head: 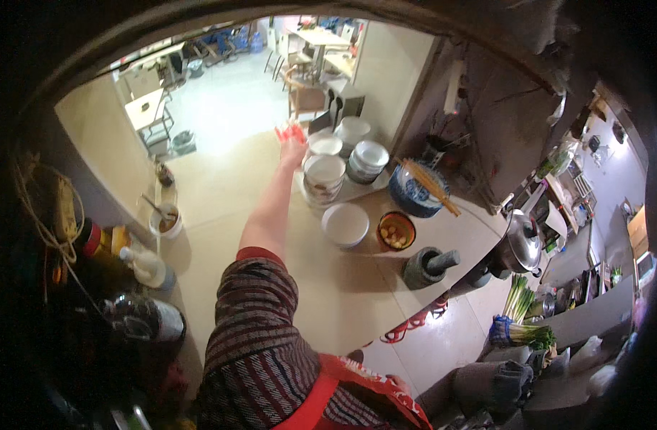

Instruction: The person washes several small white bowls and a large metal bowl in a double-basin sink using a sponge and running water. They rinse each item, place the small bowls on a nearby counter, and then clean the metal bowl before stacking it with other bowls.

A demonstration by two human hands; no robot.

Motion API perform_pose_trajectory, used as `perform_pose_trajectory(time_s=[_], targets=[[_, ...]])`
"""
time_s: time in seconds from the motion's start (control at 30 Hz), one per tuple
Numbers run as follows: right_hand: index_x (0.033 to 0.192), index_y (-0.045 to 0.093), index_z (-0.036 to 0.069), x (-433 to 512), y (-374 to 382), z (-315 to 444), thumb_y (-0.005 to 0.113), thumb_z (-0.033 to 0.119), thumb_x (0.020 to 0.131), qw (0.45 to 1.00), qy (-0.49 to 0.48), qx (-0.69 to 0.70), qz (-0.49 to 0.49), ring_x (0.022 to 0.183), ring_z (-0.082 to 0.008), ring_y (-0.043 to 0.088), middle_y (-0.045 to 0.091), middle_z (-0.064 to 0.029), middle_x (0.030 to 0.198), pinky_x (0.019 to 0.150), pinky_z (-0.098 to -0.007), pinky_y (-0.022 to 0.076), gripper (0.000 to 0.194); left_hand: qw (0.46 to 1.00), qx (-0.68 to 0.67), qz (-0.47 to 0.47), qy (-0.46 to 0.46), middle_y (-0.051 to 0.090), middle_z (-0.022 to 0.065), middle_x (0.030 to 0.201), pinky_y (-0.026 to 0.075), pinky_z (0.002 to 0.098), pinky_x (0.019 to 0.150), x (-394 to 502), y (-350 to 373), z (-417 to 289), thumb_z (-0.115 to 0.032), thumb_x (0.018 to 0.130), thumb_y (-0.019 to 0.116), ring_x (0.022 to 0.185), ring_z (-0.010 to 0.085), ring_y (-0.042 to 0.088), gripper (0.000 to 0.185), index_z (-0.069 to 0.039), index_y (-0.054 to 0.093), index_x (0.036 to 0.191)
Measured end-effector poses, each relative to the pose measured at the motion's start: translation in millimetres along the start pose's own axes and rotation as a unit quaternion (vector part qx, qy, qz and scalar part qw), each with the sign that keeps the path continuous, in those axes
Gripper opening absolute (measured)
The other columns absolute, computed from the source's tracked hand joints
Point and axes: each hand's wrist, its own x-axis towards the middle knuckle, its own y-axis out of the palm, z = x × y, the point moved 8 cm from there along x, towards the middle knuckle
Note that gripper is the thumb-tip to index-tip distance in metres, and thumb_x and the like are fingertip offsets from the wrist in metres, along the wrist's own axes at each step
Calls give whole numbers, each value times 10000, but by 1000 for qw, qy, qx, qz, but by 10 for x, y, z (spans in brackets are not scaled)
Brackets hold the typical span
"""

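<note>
My left arm stretches far across the pale counter (328, 290), and my left hand (293, 148) is beside the stacked white bowls (325, 171). Something bright red and whitish (290, 132) shows at its fingers; glare and blur hide whether it is gripped. Low by the edge of the red apron (328, 376), a small part of my right hand (398, 382) shows, its fingers unclear. Nearer than the stacks stand a white bowl (345, 224), a brown bowl with pale pieces (396, 231) and a stone mortar (422, 269) with its pestle (444, 260).
A blue-and-white bowl (414, 188) with chopsticks (428, 185) across it stands at the right. On the left are a white tub with a spoon (166, 221), a white pump bottle (145, 267) and a dark bottle (145, 318). A lidded metal pot (522, 242) is beyond the counter's right edge.
</note>
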Motion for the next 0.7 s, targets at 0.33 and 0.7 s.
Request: perform_pose_trajectory(time_s=[0.33, 0.7], targets=[[1212, 632, 63, 214, -196, 9, 674, 305, 891, 993, -18, -115, 26, 838, -185, 687, 713, -94, 937, 749, -325, 536, 404, 616, -624, -340, -341, 567, 149, 973, 608, 375, 633, -2368, -1691, 1845, -132, 950, 578, 681, 264, 642, 269, -11, 416, 1127], [1203, 645, 97, 27, -244, 245, 676, 303, 890, 975, -63, -207, 44, 846, -199, 703, 729, -112, 930, 736, -327, 537, 376, 528, -621, -419, -401, 336, 292, 1391, 647, 525, 700, -2721, -2582, 2858, -17, 904, 577, 948, 399, 616, 704, -112, 124, 1435]])
